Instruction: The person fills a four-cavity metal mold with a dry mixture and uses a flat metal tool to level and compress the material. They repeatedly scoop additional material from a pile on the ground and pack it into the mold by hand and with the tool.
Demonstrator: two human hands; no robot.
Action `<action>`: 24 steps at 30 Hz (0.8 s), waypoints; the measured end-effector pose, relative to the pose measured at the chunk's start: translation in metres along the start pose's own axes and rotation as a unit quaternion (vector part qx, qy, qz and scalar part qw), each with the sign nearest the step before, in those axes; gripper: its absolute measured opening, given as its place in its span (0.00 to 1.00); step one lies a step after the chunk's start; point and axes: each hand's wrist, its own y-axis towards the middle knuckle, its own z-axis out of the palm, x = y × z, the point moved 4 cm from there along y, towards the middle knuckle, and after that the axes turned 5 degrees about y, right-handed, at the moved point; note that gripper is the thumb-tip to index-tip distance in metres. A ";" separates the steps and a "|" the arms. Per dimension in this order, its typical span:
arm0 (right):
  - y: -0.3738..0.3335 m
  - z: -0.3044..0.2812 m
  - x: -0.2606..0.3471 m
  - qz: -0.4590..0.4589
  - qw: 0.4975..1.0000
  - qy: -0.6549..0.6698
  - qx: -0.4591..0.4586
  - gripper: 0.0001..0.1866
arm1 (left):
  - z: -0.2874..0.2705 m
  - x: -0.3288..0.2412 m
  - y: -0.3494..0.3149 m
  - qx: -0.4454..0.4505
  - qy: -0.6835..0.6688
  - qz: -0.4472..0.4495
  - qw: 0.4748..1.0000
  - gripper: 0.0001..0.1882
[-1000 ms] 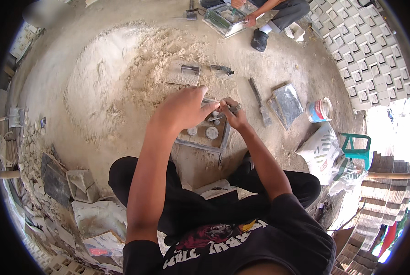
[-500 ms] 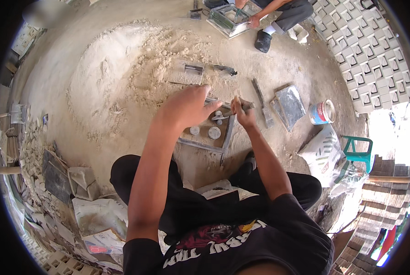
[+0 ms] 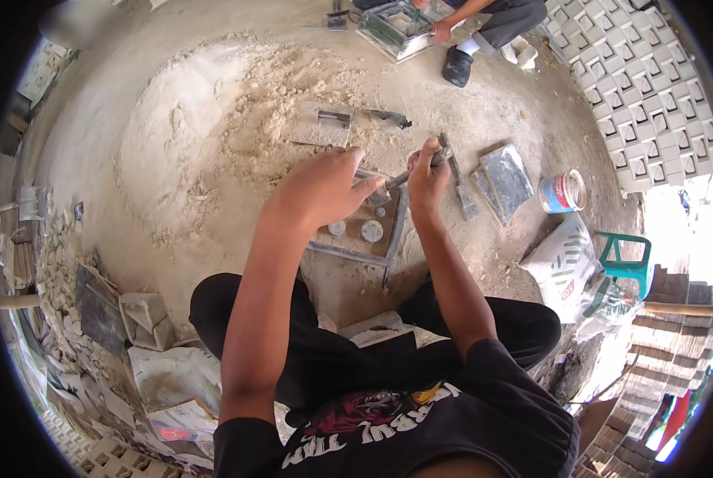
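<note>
Inside the right grip (image 3: 427, 185), slim tool (image 3: 398, 182)

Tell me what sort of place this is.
Probably a small block-making workshop: a heap of pale powder, a rectangular frame with round pieces inside, and matching pale blocks stacked at upper right.

Across the dusty floor (image 3: 500, 103) I see a broad mound of pale powder (image 3: 183, 119) crumbling into lumps, a dark rectangular frame (image 3: 348, 253), a handled float (image 3: 313, 131), a flat-bladed scraper (image 3: 466, 205), overlapping grey plates (image 3: 506, 177), a round tub (image 3: 554, 193), a bulging white sack (image 3: 560, 259) and a green stool (image 3: 627, 267).
</note>
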 end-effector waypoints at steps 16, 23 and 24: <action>-0.034 0.007 -0.026 -0.003 0.988 -0.122 0.094 0.22 | 0.000 0.012 0.003 -0.013 -0.008 0.013 1.000 0.31; -0.057 0.005 -0.023 -0.038 0.964 -0.161 0.211 0.19 | -0.002 0.002 -0.003 0.013 -0.008 -0.012 1.000 0.32; -0.057 0.004 -0.024 -0.022 0.966 -0.153 0.205 0.19 | 0.001 0.003 -0.002 -0.001 -0.005 -0.006 1.000 0.33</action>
